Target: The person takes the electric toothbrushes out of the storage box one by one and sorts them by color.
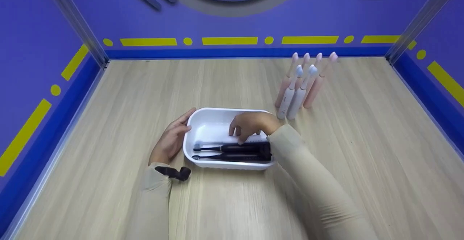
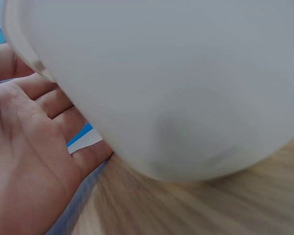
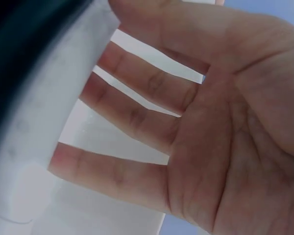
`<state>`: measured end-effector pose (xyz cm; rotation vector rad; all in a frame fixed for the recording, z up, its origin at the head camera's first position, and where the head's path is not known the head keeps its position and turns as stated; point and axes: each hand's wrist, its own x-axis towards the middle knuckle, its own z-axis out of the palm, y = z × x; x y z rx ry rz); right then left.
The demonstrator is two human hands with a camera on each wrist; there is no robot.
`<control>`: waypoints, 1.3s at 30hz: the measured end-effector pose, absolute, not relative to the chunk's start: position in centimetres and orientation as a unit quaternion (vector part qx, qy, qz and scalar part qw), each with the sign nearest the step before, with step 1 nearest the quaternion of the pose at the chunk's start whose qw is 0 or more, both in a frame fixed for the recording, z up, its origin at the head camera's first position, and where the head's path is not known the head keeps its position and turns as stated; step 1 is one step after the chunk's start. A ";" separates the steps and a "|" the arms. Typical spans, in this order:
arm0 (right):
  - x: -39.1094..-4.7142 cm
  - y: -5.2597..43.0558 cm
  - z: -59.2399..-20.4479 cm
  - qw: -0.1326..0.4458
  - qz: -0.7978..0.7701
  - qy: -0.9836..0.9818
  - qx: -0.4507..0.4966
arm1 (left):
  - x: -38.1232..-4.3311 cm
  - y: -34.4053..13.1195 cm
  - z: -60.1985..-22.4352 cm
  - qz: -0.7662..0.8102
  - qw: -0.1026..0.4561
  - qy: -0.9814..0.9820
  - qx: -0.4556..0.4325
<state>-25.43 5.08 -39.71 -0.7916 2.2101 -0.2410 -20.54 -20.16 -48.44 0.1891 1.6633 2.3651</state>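
Note:
A white rectangular bin [image 1: 206,124] stands on the table. In it lie black electric toothbrushes [image 1: 232,157] side by side, heads to the left, with a white electric toothbrush [image 3: 44,103] behind them. My left hand [image 1: 173,138] rests against the bin's left end, thumb at the rim and fingers along the outside wall; in the left wrist view the palm [image 2: 34,147] faces the bin. My right hand [image 1: 250,124] reaches down into the bin. Its fairly straight, spread fingers [image 3: 122,110] have their tips at the white toothbrush's handle, not curled round it.
Behind the bin to the right, several electric toothbrushes stand upright: white ones [image 1: 296,104] in front, pink ones [image 1: 315,91] behind. Purple-blue panels [image 1: 232,26] wall the wooden table [image 1: 152,84] at back and sides.

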 end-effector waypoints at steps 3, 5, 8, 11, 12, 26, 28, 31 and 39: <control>-25.4 5.0 -39.9 0.374 -0.090 0.867 -0.316 | -20.5 -20.2 -48.5 0.807 0.120 0.575 0.064; -25.4 5.0 -40.0 0.366 -0.088 0.869 -0.320 | -20.5 -20.2 -48.5 0.805 0.120 0.577 0.064; -25.4 5.0 -40.1 0.357 -0.088 0.871 -0.326 | -20.6 -20.2 -48.5 0.804 0.120 0.579 0.066; -25.3 5.1 -40.2 0.353 -0.087 0.872 -0.328 | -20.6 -20.2 -48.5 0.805 0.120 0.577 0.068; -25.3 5.1 -40.2 0.352 -0.088 0.872 -0.328 | -20.6 -20.2 -48.5 0.806 0.121 0.575 0.069; -25.1 5.2 -40.4 0.322 -0.081 0.874 -0.354 | -20.6 -20.4 -48.6 0.806 0.126 0.574 0.064; -25.0 5.2 -40.4 0.317 -0.077 0.876 -0.355 | -20.6 -20.3 -48.6 0.810 0.125 0.570 0.064; -25.2 5.3 -41.0 0.304 -0.074 0.879 -0.360 | -20.6 -20.3 -48.6 0.810 0.123 0.570 0.067; -24.4 4.9 -40.5 0.289 -0.049 0.882 -0.370 | -20.6 -20.2 -48.5 0.805 0.123 0.578 0.061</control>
